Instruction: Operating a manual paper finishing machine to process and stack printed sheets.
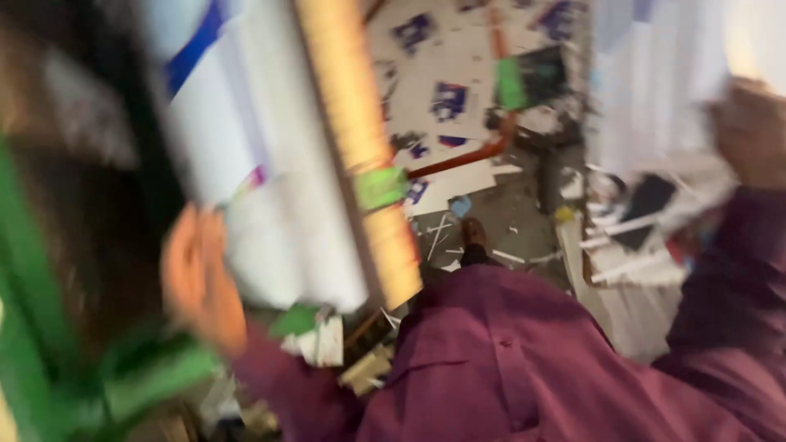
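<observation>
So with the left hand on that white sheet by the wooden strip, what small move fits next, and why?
Probably pause and steady the white sheet. The left hand lies at its lower left edge, beside the wooden strip, while the right hand is raised far off by other pale sheets. Motion blur hides either grip.

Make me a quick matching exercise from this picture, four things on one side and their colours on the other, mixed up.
Things:
1. sleeve
2. clamp
3. long bar
4. big sheet

Colours:
A. white
B. maroon
C. pale wood yellow
D. green

Pairs: 1-B, 2-D, 3-C, 4-A. The left hand is at the sheet's edge; the picture is blurred.
</observation>
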